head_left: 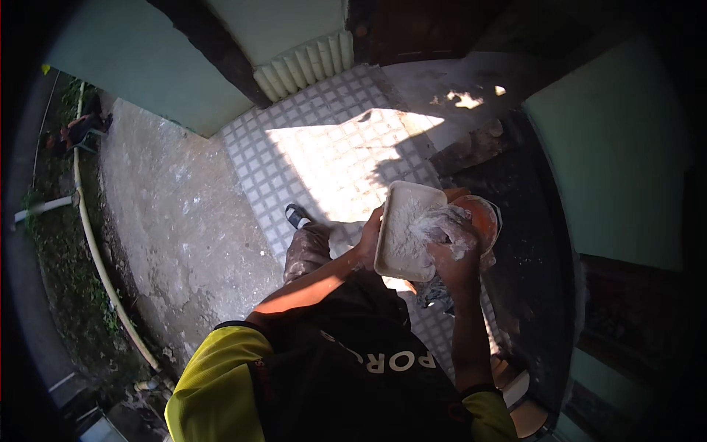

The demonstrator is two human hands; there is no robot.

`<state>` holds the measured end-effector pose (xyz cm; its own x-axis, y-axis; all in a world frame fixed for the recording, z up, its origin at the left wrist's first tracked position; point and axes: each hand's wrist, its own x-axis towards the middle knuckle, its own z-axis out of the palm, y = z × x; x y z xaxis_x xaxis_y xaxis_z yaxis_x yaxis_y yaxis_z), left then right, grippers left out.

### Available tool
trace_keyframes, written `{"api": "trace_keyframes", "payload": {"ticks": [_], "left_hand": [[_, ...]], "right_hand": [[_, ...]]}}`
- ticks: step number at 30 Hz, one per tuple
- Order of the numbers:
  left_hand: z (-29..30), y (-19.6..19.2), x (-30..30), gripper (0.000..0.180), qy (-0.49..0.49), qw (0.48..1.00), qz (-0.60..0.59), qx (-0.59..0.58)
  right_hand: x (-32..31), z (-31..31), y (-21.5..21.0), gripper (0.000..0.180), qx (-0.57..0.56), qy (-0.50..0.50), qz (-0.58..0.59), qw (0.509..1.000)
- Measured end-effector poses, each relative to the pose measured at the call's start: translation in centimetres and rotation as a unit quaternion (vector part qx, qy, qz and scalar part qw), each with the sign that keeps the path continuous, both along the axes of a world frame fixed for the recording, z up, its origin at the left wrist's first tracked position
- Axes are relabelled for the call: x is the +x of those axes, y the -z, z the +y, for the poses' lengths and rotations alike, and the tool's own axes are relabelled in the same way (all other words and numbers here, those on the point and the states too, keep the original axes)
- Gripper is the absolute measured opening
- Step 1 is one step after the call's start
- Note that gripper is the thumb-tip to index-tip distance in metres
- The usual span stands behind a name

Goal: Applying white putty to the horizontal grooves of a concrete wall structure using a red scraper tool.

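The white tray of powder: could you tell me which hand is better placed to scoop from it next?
Probably the right hand: it is already in the white tray, coated in powder, while the left hand grips the tray's edge.

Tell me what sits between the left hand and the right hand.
In the head view, a white rectangular tray coated in white powder lies between them: the left hand grips its left edge, and the powder-covered right hand presses on its face.

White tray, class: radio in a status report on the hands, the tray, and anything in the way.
Left hand grips white tray by its edge. Right hand, caked in white paste, reaches into tray. Orange bowl right behind tray. Nothing in the way.
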<state>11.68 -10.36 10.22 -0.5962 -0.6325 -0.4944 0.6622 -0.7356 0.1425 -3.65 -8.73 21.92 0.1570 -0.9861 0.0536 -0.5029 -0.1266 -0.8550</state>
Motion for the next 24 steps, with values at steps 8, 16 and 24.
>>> {"api": "trace_keyframes", "payload": {"ticks": [8, 16, 24], "left_hand": [[1.1, 5.5, 15.1, 0.062, -0.297, 0.934, 0.198, -0.024], [4.8, -0.3, 32.2, 0.064, -0.514, 0.855, -0.049, -0.058], [7.8, -0.3, 43.4, 0.061, -0.7, 0.709, 0.006, -0.078]], "right_hand": [[19.4, -4.9, -2.0, 0.022, -0.032, -0.187, 0.013, 0.982], [38.0, -6.6, 0.1, 0.024, -0.065, -0.406, -0.021, 0.912], [52.8, -5.6, 2.0, 0.031, -0.176, -0.554, -0.046, 0.812]]}}
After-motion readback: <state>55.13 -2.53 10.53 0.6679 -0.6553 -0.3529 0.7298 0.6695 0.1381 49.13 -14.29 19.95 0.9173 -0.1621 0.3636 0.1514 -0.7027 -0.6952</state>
